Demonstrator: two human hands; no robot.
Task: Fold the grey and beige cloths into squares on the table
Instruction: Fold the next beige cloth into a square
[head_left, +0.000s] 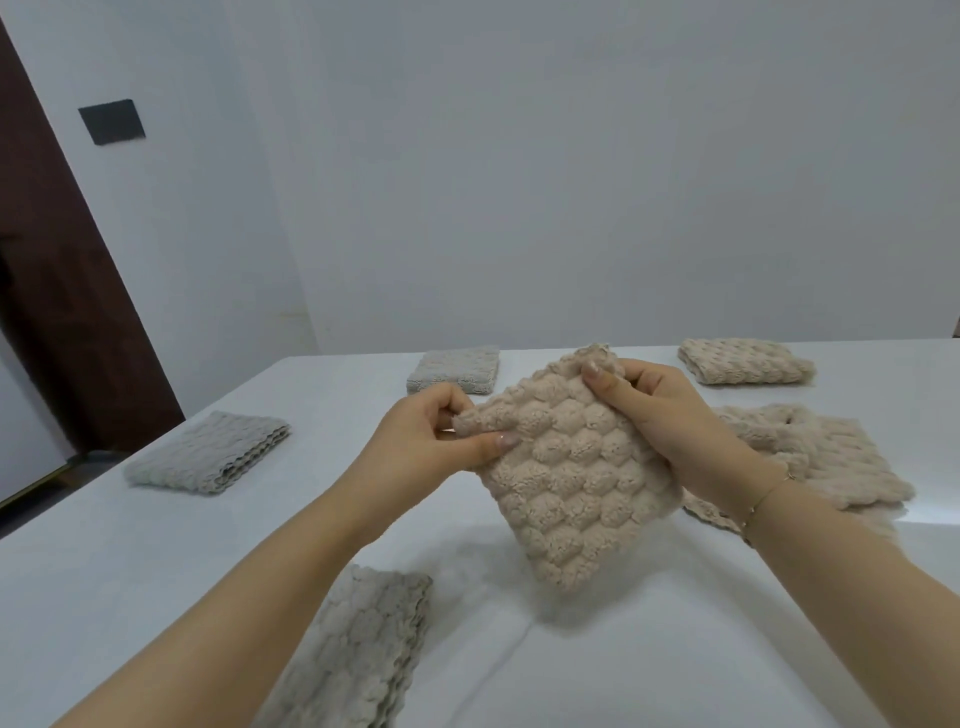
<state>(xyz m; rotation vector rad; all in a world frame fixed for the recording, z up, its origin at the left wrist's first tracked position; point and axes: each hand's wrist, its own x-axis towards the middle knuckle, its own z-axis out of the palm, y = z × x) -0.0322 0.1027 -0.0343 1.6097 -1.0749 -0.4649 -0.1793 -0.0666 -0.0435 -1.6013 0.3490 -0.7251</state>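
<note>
Both hands pinch the upper corners of a folded beige cloth (576, 483), left hand (441, 441) and right hand (670, 415), holding it above the white table (156, 561). The fold looks nearly finished; next it needs laying flat and squaring. Three grey folded cloths, at (208, 452), (454, 370) and (358, 654), and one beige square (743, 361) already lie there; a loose beige cloth (831, 457) waits behind the right wrist. No containers are visible.

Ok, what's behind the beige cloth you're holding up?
Behind the held beige cloth, to its right, another beige cloth lies loosely spread on the table. The right hand and held cloth cover its near left part.
</note>
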